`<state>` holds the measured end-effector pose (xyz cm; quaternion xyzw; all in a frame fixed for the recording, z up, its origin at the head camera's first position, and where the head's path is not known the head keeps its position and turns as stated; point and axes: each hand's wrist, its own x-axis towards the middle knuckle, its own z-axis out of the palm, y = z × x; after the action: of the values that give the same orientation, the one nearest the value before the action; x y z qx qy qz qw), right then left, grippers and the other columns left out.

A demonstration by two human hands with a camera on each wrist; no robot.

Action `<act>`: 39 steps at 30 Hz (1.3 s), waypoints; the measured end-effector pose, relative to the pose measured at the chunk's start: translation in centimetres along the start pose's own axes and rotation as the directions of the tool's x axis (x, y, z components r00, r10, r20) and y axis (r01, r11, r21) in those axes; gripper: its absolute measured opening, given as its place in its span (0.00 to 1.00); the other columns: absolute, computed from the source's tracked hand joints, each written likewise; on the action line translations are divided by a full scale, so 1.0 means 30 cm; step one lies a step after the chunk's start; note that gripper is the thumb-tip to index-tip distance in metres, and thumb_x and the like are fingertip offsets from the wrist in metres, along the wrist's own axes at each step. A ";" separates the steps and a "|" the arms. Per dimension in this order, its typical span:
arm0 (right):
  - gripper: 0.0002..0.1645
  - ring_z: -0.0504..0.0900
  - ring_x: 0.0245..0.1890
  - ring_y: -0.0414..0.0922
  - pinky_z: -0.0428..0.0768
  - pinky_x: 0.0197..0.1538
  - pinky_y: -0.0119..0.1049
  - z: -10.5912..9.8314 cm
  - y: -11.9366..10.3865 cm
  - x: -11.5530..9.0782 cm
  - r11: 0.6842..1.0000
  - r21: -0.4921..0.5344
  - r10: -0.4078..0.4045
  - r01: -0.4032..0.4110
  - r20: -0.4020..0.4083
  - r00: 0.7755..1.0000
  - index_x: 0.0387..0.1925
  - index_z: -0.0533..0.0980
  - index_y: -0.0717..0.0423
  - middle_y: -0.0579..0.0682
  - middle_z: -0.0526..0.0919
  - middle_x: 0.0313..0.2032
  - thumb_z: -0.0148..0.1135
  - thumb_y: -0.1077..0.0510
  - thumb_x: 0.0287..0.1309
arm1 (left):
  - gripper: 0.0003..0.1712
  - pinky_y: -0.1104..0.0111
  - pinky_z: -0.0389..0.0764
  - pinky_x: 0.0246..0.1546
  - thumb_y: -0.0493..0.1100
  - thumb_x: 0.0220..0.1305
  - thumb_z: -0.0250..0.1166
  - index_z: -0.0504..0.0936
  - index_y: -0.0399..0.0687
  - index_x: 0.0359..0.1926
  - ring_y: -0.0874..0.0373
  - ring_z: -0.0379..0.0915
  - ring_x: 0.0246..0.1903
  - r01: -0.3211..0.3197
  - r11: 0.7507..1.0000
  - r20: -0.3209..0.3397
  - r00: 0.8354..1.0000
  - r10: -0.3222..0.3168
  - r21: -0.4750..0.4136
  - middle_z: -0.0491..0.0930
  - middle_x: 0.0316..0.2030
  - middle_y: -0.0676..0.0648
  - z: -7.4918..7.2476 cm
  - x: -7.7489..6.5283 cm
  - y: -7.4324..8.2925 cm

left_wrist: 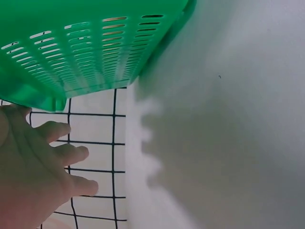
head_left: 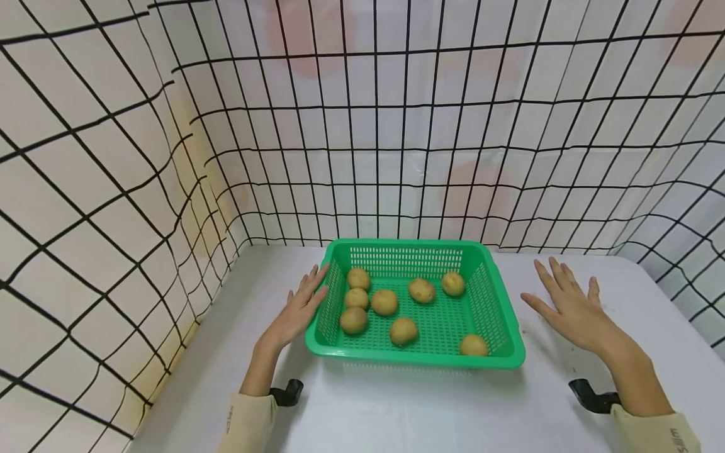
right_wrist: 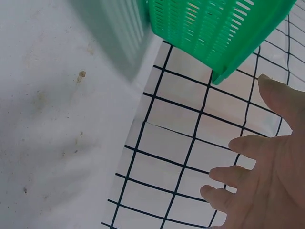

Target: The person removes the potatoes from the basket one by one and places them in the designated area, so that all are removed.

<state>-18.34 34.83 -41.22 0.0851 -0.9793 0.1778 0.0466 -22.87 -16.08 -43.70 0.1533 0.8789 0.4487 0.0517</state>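
A green plastic basket (head_left: 416, 358) with slotted walls stands on the white table, and several potatoes (head_left: 404, 331) lie loose on its floor. My left hand (head_left: 296, 314) is at the basket's left side, fingers straight and spread, close to the rim; whether it touches cannot be told. In the left wrist view the left hand (left_wrist: 38, 167) shows below the basket wall (left_wrist: 95, 47). My right hand (head_left: 574, 311) hovers to the right of the basket, apart from it, fingers spread. The right wrist view shows the right hand (right_wrist: 267, 176) holding nothing.
Black grid netting (head_left: 396, 151) rises behind the table and along both sides, with white sheeting behind it. The white table (head_left: 396, 409) extends in front of the basket. Small brown specks (right_wrist: 82, 75) lie on the table at the right.
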 end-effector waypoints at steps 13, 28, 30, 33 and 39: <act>0.48 0.35 0.79 0.74 0.15 0.70 0.73 -0.003 -0.015 -0.007 0.987 0.142 -0.076 0.076 -0.008 0.997 0.83 0.38 0.57 0.72 0.36 0.80 0.48 0.43 0.78 | 0.34 0.34 0.46 0.76 0.58 0.84 0.39 0.39 0.73 0.83 0.40 0.32 0.83 0.032 0.951 0.096 0.995 -0.003 -0.308 0.34 0.84 0.50 0.024 0.002 -0.026; 0.47 0.32 0.81 0.68 0.14 0.71 0.70 0.006 -0.058 0.000 0.978 0.190 -0.090 0.084 0.021 0.996 0.83 0.39 0.56 0.68 0.35 0.82 0.48 0.43 0.78 | 0.32 0.32 0.38 0.76 0.58 0.84 0.37 0.42 0.76 0.82 0.44 0.26 0.83 0.012 0.862 0.031 1.000 0.004 -0.506 0.35 0.84 0.54 0.080 -0.004 -0.049; 0.47 0.31 0.82 0.67 0.13 0.71 0.69 0.005 -0.065 0.001 0.970 0.228 -0.100 0.090 0.035 0.994 0.84 0.39 0.55 0.67 0.35 0.82 0.48 0.44 0.79 | 0.32 0.31 0.37 0.76 0.57 0.84 0.37 0.41 0.74 0.83 0.43 0.25 0.83 0.000 0.843 0.025 1.000 0.016 -0.537 0.33 0.84 0.52 0.086 -0.003 -0.050; 0.46 0.31 0.81 0.68 0.14 0.72 0.68 0.004 -0.077 0.004 0.951 0.289 -0.124 0.107 0.041 0.992 0.84 0.39 0.52 0.66 0.35 0.82 0.48 0.46 0.79 | 0.32 0.31 0.36 0.75 0.55 0.84 0.37 0.42 0.73 0.83 0.41 0.23 0.83 -0.004 0.820 0.020 1.000 0.019 -0.573 0.32 0.84 0.52 0.092 0.000 -0.047; 0.45 0.33 0.82 0.68 0.19 0.76 0.66 0.012 -0.104 0.012 0.920 0.366 -0.160 0.139 0.028 0.987 0.84 0.40 0.48 0.64 0.37 0.83 0.50 0.48 0.79 | 0.32 0.31 0.35 0.75 0.56 0.83 0.37 0.42 0.77 0.82 0.42 0.22 0.83 0.017 0.805 0.019 1.000 -0.007 -0.593 0.32 0.84 0.54 0.099 0.000 -0.041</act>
<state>-18.13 31.79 -40.45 0.1717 -0.9213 0.3487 0.0153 -22.46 -14.46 -46.45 0.1275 0.6953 0.6993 0.1067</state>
